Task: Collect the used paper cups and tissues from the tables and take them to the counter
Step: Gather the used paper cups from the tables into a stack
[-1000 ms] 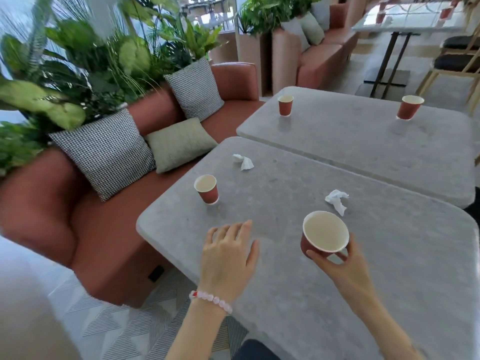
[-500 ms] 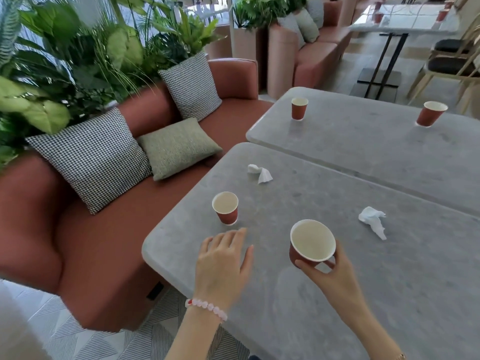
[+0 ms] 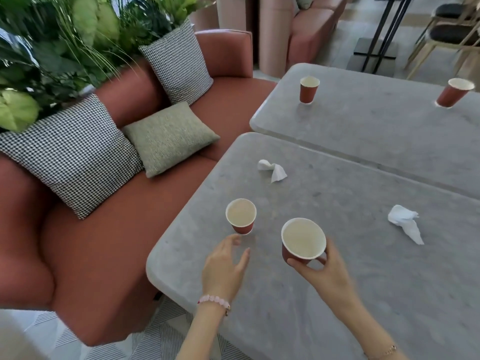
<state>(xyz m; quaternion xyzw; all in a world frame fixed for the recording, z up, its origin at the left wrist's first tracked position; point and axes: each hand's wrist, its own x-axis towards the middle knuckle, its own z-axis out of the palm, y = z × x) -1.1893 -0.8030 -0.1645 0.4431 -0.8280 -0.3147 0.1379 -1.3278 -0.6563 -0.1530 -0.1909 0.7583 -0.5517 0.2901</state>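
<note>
1. Two risks stood out. The standing cup [image 3: 241,216] sat near the table [image 3: 337,320] edge, so a clumsy touch from your left hand [image 3: 223,268] could have knocked it off.
2. That hand hovered just short of the cup, fingers spread, empty.
3. Your right hand [image 3: 327,274], beside that cup, pinched a second cup [image 3: 302,240] low, and it might have slipped.

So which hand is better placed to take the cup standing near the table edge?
The left hand: it is free, fingers open, almost at the standing cup. The right hand grips the other cup.
</note>
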